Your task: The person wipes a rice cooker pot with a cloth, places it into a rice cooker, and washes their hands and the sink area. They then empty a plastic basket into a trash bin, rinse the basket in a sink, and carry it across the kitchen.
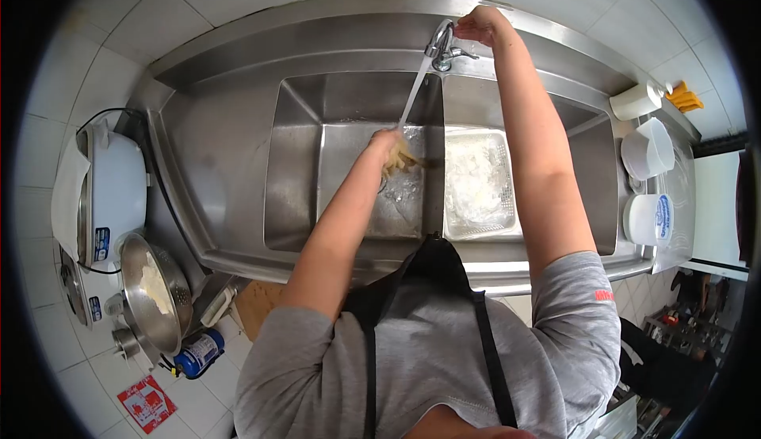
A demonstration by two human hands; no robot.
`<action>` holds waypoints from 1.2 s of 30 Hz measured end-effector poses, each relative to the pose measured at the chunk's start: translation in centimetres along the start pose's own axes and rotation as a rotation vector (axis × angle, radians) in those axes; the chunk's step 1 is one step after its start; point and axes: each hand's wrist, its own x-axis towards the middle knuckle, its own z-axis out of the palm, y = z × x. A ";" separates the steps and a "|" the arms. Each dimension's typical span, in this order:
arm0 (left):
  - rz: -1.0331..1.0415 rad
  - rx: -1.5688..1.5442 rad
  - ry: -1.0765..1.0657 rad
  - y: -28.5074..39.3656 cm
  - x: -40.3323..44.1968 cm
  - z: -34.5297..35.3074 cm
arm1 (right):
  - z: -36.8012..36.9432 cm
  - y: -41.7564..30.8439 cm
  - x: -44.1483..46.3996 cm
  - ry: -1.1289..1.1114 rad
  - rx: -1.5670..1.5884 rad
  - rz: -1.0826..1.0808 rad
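Observation:
Water runs from the curved faucet (441, 42) down onto my left hand (386, 142), which is in the left sink basin (297, 153). Yellowish strips (400, 158) hang from the closed fingers of that hand, above the wet basin floor. My right hand (479, 25) is raised beside the faucet, at the right of its spout and above the lever (464, 54); its fingers are blurred, and I cannot tell whether they touch the metal. A white perforated basket (511, 193) with pale, whitish contents (473, 177) stands in the right basin.
White containers (652, 149) and a yellow cloth (685, 98) are at the right end. At the left are a white appliance (119, 177), a steel colander (178, 288) with pale contents and a blue canister (198, 352). A dark-clothed person (666, 368) is at the lower right.

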 end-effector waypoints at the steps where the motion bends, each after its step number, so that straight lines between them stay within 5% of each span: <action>1: -0.032 -0.028 -0.001 -0.2 0.3 -0.2 | 0.0 -0.1 -0.4 -0.008 -0.024 -0.013; 7: -0.118 -0.154 0.020 -0.3 1.4 -0.7 | -0.1 4.0 -0.2 0.078 0.058 -0.116; 9: -0.127 -0.218 -0.017 -0.9 3.4 -1.4 | 0.9 7.3 -2.3 0.010 -0.027 -0.172; 12: -0.072 -0.283 -0.025 -0.8 3.9 -1.4 | 4.7 10.5 -7.1 -0.436 0.318 -0.092; 14: -0.144 -0.133 -0.054 -0.2 2.9 -1.3 | 6.2 11.2 -9.2 -0.516 0.551 -0.312; 19: -0.181 0.006 -0.142 2.1 0.3 -1.2 | 5.1 10.6 -8.8 -0.557 0.746 -0.191; 22: -0.181 0.067 -0.190 1.7 -0.6 -2.2 | 2.5 10.1 -7.3 -0.710 0.690 -0.012; 24: -0.196 0.115 -0.186 2.6 -2.2 -2.3 | 0.8 9.6 -7.7 -0.503 0.343 -0.105; 29: -0.160 0.049 -0.158 3.5 -4.8 -3.6 | -6.4 9.6 -4.7 -0.669 0.397 -0.156; 32: -0.151 0.076 -0.149 3.4 -5.4 -4.2 | -5.0 11.5 -3.5 -0.362 0.668 -0.047; 34: -0.140 0.074 -0.149 3.6 -6.0 -3.9 | -2.7 13.6 -2.9 0.103 0.933 0.010; 36: -0.138 -0.014 -0.145 3.0 -4.9 -3.8 | -1.6 14.1 -2.5 0.236 1.270 0.172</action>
